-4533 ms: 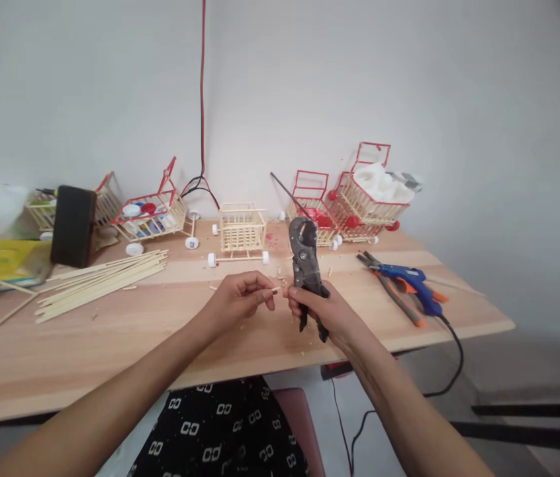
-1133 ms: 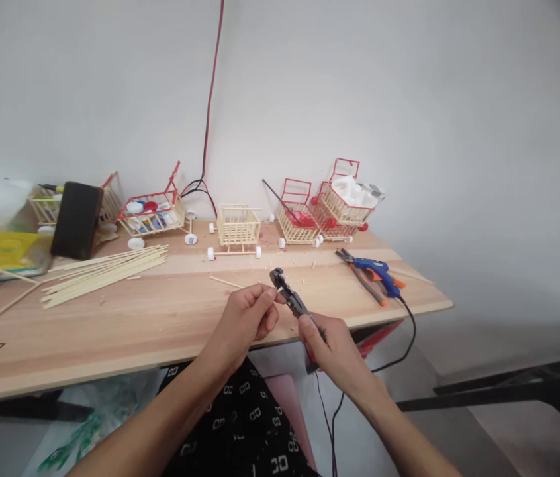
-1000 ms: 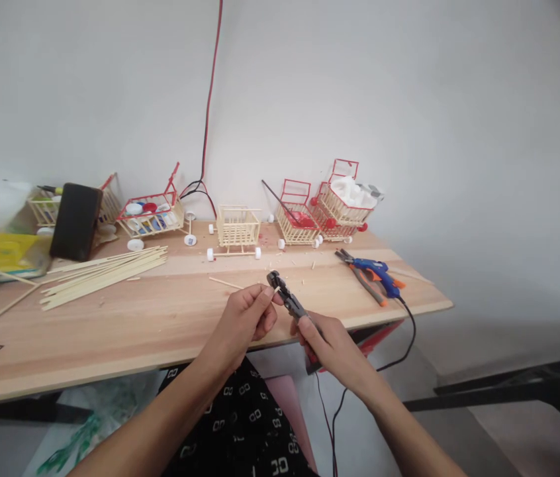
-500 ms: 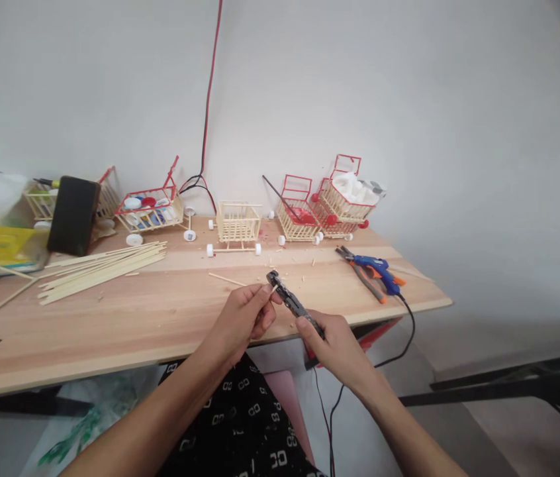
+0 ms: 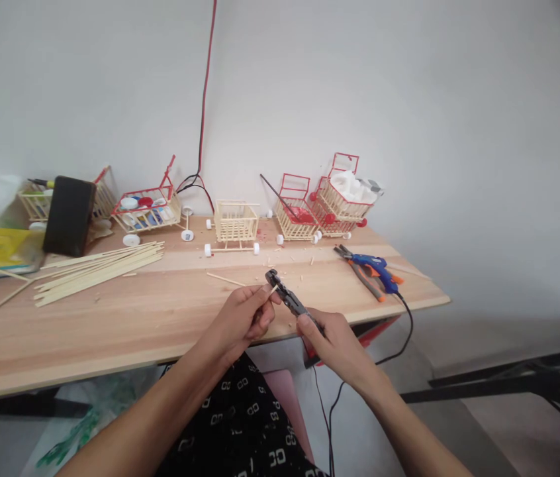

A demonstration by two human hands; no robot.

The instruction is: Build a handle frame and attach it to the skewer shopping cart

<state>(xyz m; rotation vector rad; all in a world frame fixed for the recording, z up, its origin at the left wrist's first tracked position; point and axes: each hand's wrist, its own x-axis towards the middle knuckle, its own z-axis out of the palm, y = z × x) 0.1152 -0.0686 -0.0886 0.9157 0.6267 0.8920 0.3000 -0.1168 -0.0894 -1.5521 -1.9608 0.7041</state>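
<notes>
While the left hand (image 5: 244,314) pinches a stick (image 5: 273,289) — apparently to steady it — the right hand (image 5: 328,336) wraps around the dark tool (image 5: 292,302).

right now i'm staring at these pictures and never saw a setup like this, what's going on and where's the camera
There is no machine here, just a person's two bare hands. One camera, worn on the person's head, looks forward and down at them.

The left hand pinches a short pale stick. The right hand grips a dark hand tool, with the stick's end at its head.

On the wooden table lie a bunch of pale strips, a small plain cart, several red-trimmed carts, and a blue glue-gun-like tool beside pliers.
</notes>
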